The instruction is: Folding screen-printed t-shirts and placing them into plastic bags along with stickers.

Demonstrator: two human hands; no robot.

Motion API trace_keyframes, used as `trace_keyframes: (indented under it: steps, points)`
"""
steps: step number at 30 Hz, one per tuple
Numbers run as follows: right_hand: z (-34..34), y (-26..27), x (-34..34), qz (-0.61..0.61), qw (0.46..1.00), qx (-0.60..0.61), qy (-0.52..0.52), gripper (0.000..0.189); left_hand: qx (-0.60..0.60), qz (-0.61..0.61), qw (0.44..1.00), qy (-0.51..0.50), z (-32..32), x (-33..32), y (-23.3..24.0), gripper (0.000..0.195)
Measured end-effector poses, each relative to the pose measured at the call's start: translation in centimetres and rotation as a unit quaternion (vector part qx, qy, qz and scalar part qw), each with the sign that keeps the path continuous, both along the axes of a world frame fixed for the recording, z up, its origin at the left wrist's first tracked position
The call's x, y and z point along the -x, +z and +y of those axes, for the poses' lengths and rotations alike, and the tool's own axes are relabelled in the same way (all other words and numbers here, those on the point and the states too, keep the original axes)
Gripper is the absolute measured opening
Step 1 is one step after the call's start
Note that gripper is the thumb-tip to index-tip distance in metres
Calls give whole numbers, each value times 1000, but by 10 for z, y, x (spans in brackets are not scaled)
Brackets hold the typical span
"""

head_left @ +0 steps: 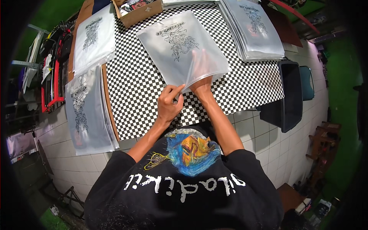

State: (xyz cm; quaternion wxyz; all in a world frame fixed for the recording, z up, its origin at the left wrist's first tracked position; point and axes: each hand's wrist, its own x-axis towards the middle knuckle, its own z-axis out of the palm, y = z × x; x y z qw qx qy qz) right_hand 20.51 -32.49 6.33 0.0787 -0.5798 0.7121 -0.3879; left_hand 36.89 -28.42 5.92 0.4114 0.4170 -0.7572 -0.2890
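A translucent plastic bag (161, 54) with a black printed design and writing lies tilted above the checkered table. My left hand (169, 100) pinches the near edge of its mouth between thumb and forefinger. Through that mouth my right hand (201, 69) reaches inside the bag. Its fingers show blurred through the film, somewhat apart, with nothing visible in them. The wrist stays outside, below the bag's edge.
The checkered tabletop (138, 95) carries stacks of similar bags at left (93, 40), lower left (86, 115) and right (253, 28). A cardboard box (141, 14) with packets stands at the far edge. A dark plastic bin (291, 97) sits beyond the right edge, near a chair (307, 83).
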Motion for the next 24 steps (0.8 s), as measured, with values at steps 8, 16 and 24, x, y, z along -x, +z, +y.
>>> trace_keyframes:
  steps: [8, 16, 24]
  points:
    - [43, 4, 7, 204, 958, 6, 199, 67, 18, -22, 1000, -12, 16, -4, 12, 27]
    - [57, -33, 50, 22, 977, -212, 3, 81, -104, 13, 994, 26, 19, -8, 2, 20]
    - [64, -63, 40, 207, 945, -195, -164, 74, -162, 50, 979, 112, 8, -20, -50, 35]
